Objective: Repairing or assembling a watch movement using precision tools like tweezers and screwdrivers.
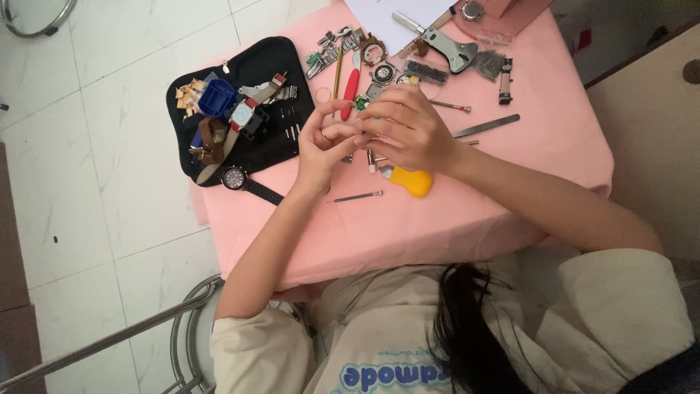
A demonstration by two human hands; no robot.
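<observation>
Grip of both hands (368, 135) pinches together above pink table (510, 168).

1. The left hand (326, 142) and right hand (408, 128) meet fingertip to fingertip over a pink tablecloth (452, 211), pinching something too small to make out
2. A yellow-handled tool (408, 180) lies just under the right hand
3. A black pouch (251, 95) holds watches and straps
4. A black wristwatch (237, 179) lies at the pouch's edge

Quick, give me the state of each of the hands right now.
Left hand: fingers curled, pinching something small; what it is cannot be told.
Right hand: curled against the left, fingertips meeting it; contents hidden.
</observation>
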